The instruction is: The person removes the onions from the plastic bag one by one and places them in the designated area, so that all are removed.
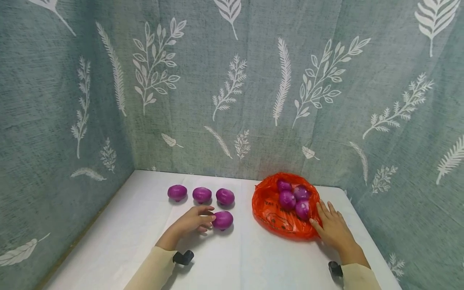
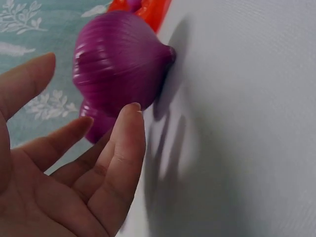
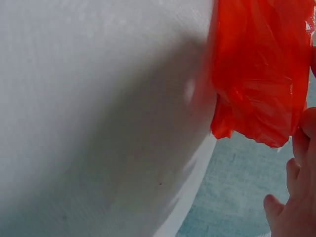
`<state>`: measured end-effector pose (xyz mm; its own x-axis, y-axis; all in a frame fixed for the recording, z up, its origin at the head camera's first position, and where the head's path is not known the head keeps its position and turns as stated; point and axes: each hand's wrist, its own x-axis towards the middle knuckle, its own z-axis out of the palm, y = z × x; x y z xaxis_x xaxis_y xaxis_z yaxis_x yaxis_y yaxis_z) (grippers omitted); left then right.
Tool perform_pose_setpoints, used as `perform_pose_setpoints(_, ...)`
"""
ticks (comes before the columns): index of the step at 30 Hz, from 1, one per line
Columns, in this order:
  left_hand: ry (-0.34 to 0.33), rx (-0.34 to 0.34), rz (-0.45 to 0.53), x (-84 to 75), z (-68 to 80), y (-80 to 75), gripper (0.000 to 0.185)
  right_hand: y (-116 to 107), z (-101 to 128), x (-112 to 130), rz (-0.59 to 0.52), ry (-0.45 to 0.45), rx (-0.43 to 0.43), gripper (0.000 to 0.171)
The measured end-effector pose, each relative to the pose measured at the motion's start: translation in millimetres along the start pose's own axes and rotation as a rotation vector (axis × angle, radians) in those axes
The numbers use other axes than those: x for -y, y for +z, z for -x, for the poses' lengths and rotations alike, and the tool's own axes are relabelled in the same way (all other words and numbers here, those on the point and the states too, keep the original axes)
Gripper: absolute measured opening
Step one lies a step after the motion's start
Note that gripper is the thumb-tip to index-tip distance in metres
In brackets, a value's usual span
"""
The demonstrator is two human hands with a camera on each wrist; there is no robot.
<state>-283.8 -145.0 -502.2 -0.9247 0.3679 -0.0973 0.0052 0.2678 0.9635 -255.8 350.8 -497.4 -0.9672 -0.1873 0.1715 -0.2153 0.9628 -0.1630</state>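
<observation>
My left hand (image 1: 193, 220) is beside a purple onion (image 1: 222, 220) on the white table, its fingertips right at the onion's left side. In the left wrist view the fingers (image 2: 126, 163) are spread and relaxed, with the onion (image 2: 118, 61) just beyond them. My right hand (image 1: 335, 227) rests against the right rim of a red plastic bag (image 1: 268, 219), its fingers extended along the edge. Inside the open bag lie several purple onions (image 1: 287, 199). In the right wrist view the fingers (image 3: 308, 123) touch the bag's crumpled edge (image 3: 256, 98), partly cut off by the frame.
Behind the single onion, a row of three more stands on the table: a left onion (image 1: 177, 193), a middle onion (image 1: 201, 195) and a right onion (image 1: 225, 196). A green leaf-patterned curtain (image 1: 195, 133) encloses the white table (image 1: 261, 262) at the back and sides.
</observation>
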Motion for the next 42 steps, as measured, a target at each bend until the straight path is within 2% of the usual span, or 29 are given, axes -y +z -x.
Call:
perform_pose_setpoints(9, 0.033, -0.03, -0.039, -18.2, -1.1, -16.3, 0.059, -6, -5, 2, 0.019, -0.015, 0.013, 0.082)
perform_pose_setpoints(18, 0.132, 0.001, -0.021, -43.1, -14.3, -13.5, 0.056, -4, -9, 6, 0.018, -0.03, 0.049, 0.084)
perform_pose_setpoints(23, 0.133, 0.033, 0.018, -40.3, -20.7, -5.9, 0.054, -2, -8, 7, 0.003, -0.016, 0.047, 0.083)
perform_pose_setpoints(26, 0.125, 0.05, -0.011, -34.0, -21.1, -0.2, 0.056, -1, -6, 7, 0.001, -0.009, 0.055, 0.083)
perform_pose_setpoints(30, 0.154, 0.067, -0.037, -28.4, -20.1, 4.7, 0.056, -2, -4, 7, -0.005, -0.004, 0.059, 0.083)
perform_pose_setpoints(34, 0.179, 0.072, -0.007, -28.8, -19.9, 5.0, 0.054, -5, -2, 7, -0.023, 0.006, 0.056, 0.084)
perform_pose_setpoints(42, 0.174, 0.068, -0.008, -30.2, -18.8, 4.4, 0.054, -5, 2, 5, -0.04, 0.025, 0.069, 0.084)
